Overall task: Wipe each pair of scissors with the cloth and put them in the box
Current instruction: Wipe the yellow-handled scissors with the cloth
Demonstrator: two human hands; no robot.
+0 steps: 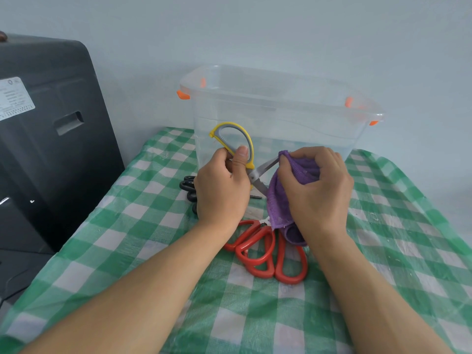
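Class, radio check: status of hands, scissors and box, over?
Left hand grips yellow scissors; right hand wipes blade with cloth. Box looks empty. Red scissors, black scissors waiting.

You face a plain pale blue-grey wall (281,26) under even, soft light, with a table (255,315) covered in green-and-white checked cloth and a black labelled appliance (46,139) standing at your left.

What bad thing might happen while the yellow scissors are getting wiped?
The yellow scissors look open, and the right hand rubs the purple cloth along a bare blade, so fingers might get nicked. The left hand grips only the handle, so they might twist. The red scissors lie under the hands and might get bumped.
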